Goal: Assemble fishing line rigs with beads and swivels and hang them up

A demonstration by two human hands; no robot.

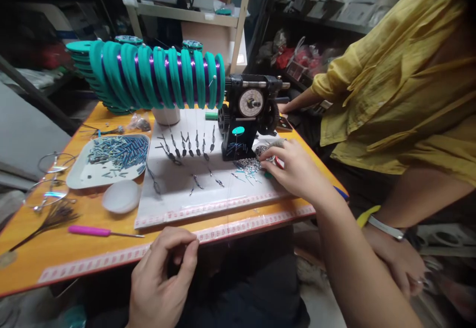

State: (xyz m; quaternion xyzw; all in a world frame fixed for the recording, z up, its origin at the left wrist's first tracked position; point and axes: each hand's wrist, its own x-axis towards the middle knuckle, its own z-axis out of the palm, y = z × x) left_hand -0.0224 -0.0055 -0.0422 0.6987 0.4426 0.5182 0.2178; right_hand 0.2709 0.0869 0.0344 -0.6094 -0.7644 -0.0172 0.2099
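Observation:
My left hand point(163, 273) is at the table's front edge, thumb and forefinger pinched together; what they hold, if anything, is too fine to make out. My right hand point(297, 169) reaches over the white board point(178, 184), its fingers closed at a small dish of metal bits point(263, 150). Something red shows beside the fingers. Next to them lies a pile of small silvery pieces point(248, 165) with thin teal bits. A row of teal spools with purple thread point(156, 78) sits on a black winding machine point(243, 115) with a dial. Thin lines hang from it to small dark weights point(186, 149).
On the left are a white tray point(84, 180) of dark blue tubes, a round white lid point(122, 197), a purple-handled hook tool point(89, 230) and eyeglasses point(50, 194). A printed measuring tape point(223, 231) runs along the front edge. A person in a yellow shirt point(372, 85) stands at right.

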